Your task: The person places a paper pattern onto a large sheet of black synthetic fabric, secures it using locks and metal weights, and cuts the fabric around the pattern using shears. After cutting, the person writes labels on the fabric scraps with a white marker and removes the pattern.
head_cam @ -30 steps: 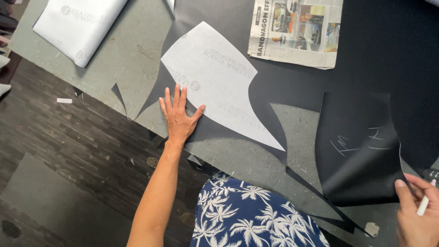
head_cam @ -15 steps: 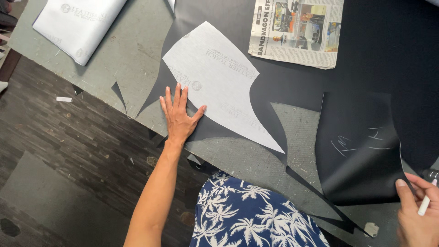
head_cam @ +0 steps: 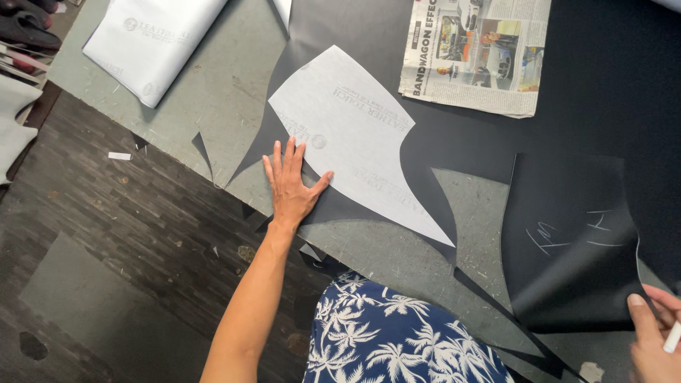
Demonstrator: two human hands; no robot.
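head view. a folded newspaper (head_cam: 474, 53) with colour photographs is laid at the top of the grey surface (head_cam: 213, 106), resting on a large black sheet (head_cam: 596, 85) that is spread over the upper right. a white wrapped roll (head_cam: 152, 42), with faint grey print, is placed at the top left, its end angled toward the surface's edge. a white paper pattern piece (head_cam: 355, 135), curved on its right side and tapering to a point at the lower right, is laid on the black sheet near the middle; pale mirrored print is seen on it. a small white scrap (head_cam: 119, 155) is noted on the dark wooden floor (head_cam: 106, 234) to the left, and thin black offcuts (head_cam: 202, 150) lie at the surface's edge.

the left hand (head_cam: 289, 186) is laid flat with the fingers spread, palm down, pressed on the lower left corner of the pattern piece and the black sheet beside it. the right hand (head_cam: 652, 337) is seen only in part at the lower right corner; a separate black cut piece (head_cam: 567, 248) bearing white chalk marks is pinched at its lower right edge by the thumb, and a white chalk stick (head_cam: 672, 337) is gripped between the fingers. no containers are seen.
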